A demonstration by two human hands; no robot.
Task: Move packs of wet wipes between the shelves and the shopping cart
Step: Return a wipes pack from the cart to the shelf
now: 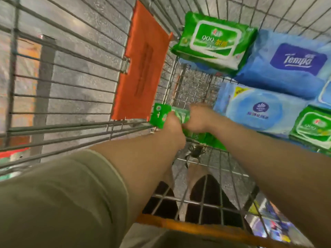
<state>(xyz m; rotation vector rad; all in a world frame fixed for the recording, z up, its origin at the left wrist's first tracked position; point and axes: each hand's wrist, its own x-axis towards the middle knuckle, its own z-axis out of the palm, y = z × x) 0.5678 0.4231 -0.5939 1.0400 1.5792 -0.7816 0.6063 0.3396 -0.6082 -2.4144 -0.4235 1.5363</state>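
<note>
I look down into a wire shopping cart [59, 83]. Both hands reach to the cart's floor and grip one green wet-wipe pack [160, 114]. My left hand [172, 128] holds its near left part, and my right hand [198, 117] holds its right part. The pack's middle is hidden behind the hands. Other packs lie in the cart: a green "999" pack [214, 41] at the far end, a dark blue Tempo pack [286, 67], a light blue pack [258, 109] and another green pack [313, 127] at the right edge.
An orange plastic flap [141, 65] hangs on the cart's left wall next to the held pack. The orange cart handle [197, 228] runs across the bottom. Grey floor and my dark shoes [211, 196] show through the mesh. Colourful shelf goods [268, 224] sit at bottom right.
</note>
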